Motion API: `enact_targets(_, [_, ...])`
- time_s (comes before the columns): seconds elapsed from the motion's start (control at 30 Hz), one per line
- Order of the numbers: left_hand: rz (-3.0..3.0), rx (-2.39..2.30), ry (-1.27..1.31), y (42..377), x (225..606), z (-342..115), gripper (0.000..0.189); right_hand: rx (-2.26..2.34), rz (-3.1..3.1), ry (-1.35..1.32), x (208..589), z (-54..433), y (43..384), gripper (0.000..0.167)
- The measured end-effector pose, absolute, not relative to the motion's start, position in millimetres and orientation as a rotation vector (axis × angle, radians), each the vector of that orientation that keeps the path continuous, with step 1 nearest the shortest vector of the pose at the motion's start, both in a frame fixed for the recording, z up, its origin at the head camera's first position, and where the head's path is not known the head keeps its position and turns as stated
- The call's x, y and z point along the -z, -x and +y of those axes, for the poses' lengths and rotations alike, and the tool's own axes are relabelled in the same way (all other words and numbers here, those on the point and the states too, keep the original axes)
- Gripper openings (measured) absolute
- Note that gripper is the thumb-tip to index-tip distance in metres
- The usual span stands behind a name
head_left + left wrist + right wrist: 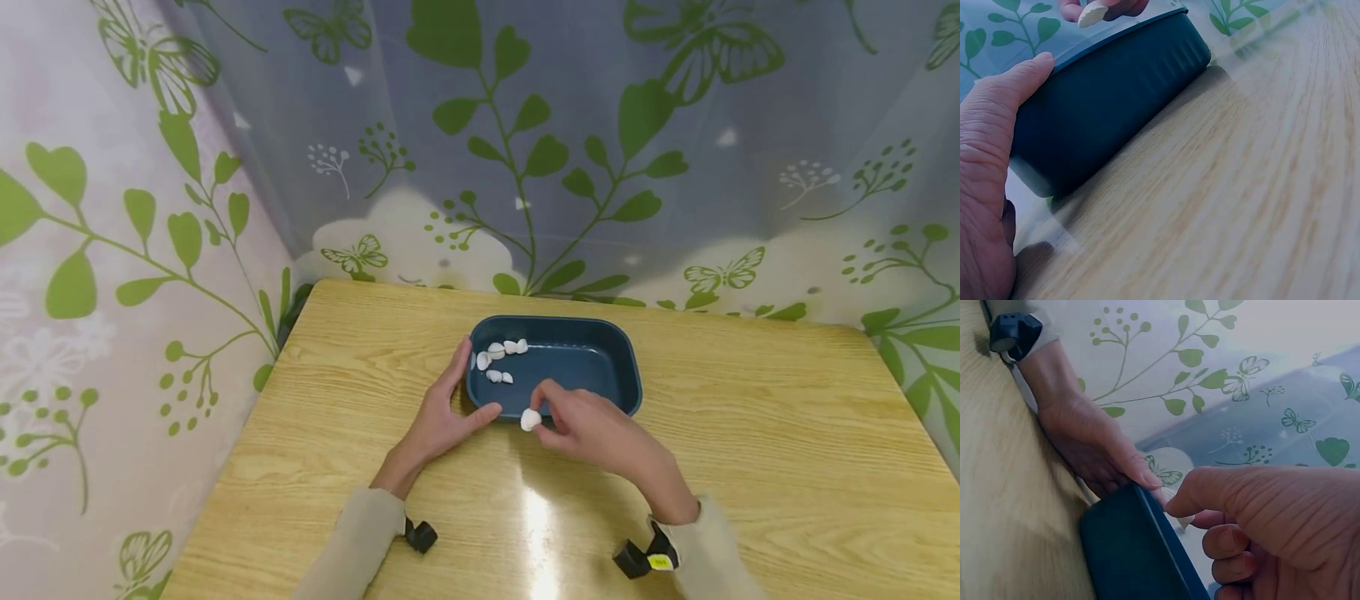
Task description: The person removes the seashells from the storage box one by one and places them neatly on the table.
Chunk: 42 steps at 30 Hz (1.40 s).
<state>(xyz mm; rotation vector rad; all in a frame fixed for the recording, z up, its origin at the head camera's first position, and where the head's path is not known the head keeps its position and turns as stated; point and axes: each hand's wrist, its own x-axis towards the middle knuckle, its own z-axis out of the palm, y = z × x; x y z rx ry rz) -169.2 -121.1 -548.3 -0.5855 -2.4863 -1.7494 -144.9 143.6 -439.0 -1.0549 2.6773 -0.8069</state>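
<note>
A dark blue rectangular container [570, 367] stands on the wooden table. Along its left part lie several small white seashells [497, 351], some in a curved row and a few just in front of it. My left hand [442, 417] rests on the container's left end, fingers straight along the side and thumb at the front rim. Between thumb and index finger, my right hand [600, 429] pinches one white seashell [530, 419] over the front rim. From the left wrist view, this seashell [1092, 14] shows its thin edge above the rim.
The wooden table [765, 433] reaches out on both sides of the container. A patterned curtain [570, 167] hangs behind it, and another patterned cloth [112, 333] is at the left. Each wrist wears a small black camera [632, 558].
</note>
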Motion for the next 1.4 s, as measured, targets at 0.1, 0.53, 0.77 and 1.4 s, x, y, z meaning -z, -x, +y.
enact_targets(0.1, [-2.481, 1.757, 0.585, 169, 548, -122, 0.104, 0.810, 2.664, 1.077, 442, 141, 141, 0.019])
enact_targets(0.53, [-2.498, 1.748, 0.584, 169, 548, -122, 0.103, 0.794, 2.607, 1.112, 451, 128, 131, 0.020])
enact_targets(0.77, [-2.501, 1.732, 0.559, 169, 549, -121, 0.105, 0.770, 2.590, 1.162, 455, 120, 126, 0.021])
enact_targets(1.4, [-2.501, 1.781, 0.528, 162, 532, -117, 0.103, 0.714, 2.544, 1.160, 484, 109, 126, 0.018])
